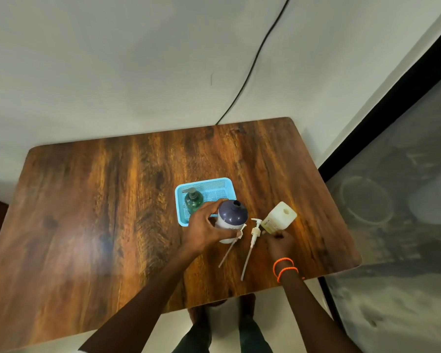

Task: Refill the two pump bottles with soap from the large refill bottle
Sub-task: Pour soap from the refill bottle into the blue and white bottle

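Observation:
A white bottle with a dark purple shoulder and an open neck (231, 215) stands on the wooden table (112, 212); my left hand (206, 229) is wrapped around its side. A cream square bottle with an open top (279, 217) stands to its right, and my right hand (280, 242) grips its base. Two white pump heads with long dip tubes lie on the table between the bottles: one (231, 247) partly under my left hand, the other (252, 240) beside my right hand. A green pump bottle (193, 201) with its pump on stands in a blue basket (209, 184).
The blue basket sits just behind the purple-topped bottle. A black cable (252, 64) runs down the white wall to the table's far edge. A dark-framed mesh screen (392, 187) stands close to the table's right edge. Orange bands circle my right wrist.

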